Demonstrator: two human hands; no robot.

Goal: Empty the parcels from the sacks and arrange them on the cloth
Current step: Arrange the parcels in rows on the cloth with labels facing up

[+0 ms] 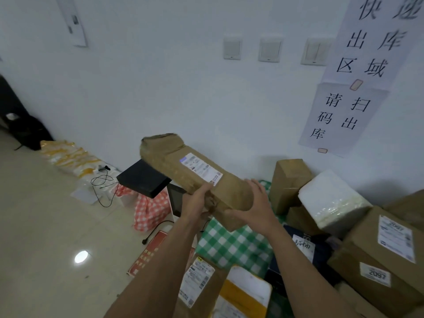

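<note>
Long brown parcel (197,173) held mid-air at frame centre, tilted, far end toward upper left, above green checked cloth (229,244). Left hand (197,203) grips near end, fingers curled round it. Right hand (254,207) clasps same end, thumb beneath. Cardboard boxes (376,246) and white wrapped parcel (330,198) stacked at right. Black box (143,180) behind parcel, centre left.

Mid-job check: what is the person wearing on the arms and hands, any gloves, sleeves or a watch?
Nothing worn shows. The left hand and right hand have no gloves, rings or tape. The left forearm and right forearm are uncovered too, with no sleeve, watch or band visible down to the bottom edge of the head view.
</note>
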